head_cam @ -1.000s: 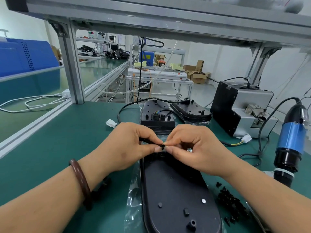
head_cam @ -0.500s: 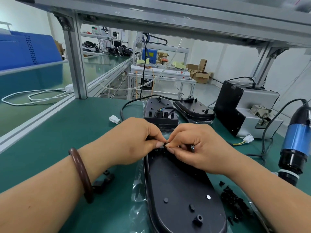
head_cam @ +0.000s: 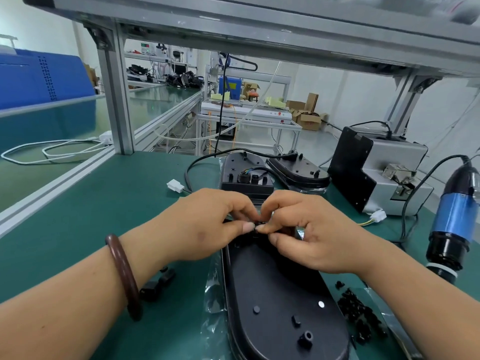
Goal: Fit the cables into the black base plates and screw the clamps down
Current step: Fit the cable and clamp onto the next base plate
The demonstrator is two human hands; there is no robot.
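In the head view, the left grip (head_cam: 207,224) and the right grip (head_cam: 311,229) meet at the fingertips, and both pinch one small black piece (head_cam: 257,225); what piece it is I cannot tell. Directly below them lies the far end of the long oval black plastic base plate (head_cam: 272,294), flat on the green table (head_cam: 78,216). Behind the grips stands a second black base plate (head_cam: 246,183).

Oval black base plate (head_cam: 280,294) lies flat; small black part (head_cam: 257,225) at far end; cabled plates (head_cam: 246,175) behind
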